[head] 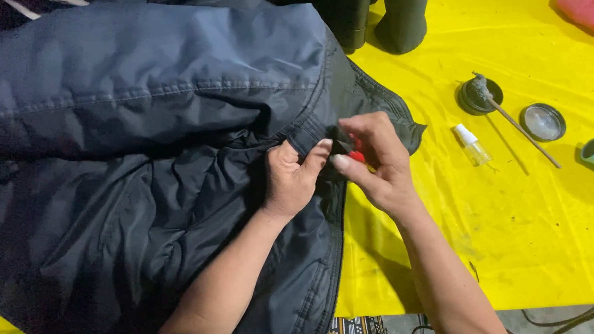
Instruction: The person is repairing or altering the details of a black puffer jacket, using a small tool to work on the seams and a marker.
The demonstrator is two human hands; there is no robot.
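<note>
A large dark navy padded nylon jacket point(144, 147) lies spread over a bright yellow plastic-covered table point(508, 229), its collar edge near the middle of the view. The person's left hand point(293, 177) pinches a fold of the jacket's dark edge between thumb and fingers, holding it taut. The right hand point(377, 160) is closed around a small red tool point(356, 156), mostly hidden by the fingers, its tip meeting the cloth just beside the left thumb. The work seems to be close detail work on the seam at this edge; going on calls for the fold to stay taut and the tool steady. Well apart on the table lie a small clear spray bottle point(473, 145), a round black pot with a stick point(480, 95) and a round lid point(542, 122).
</note>
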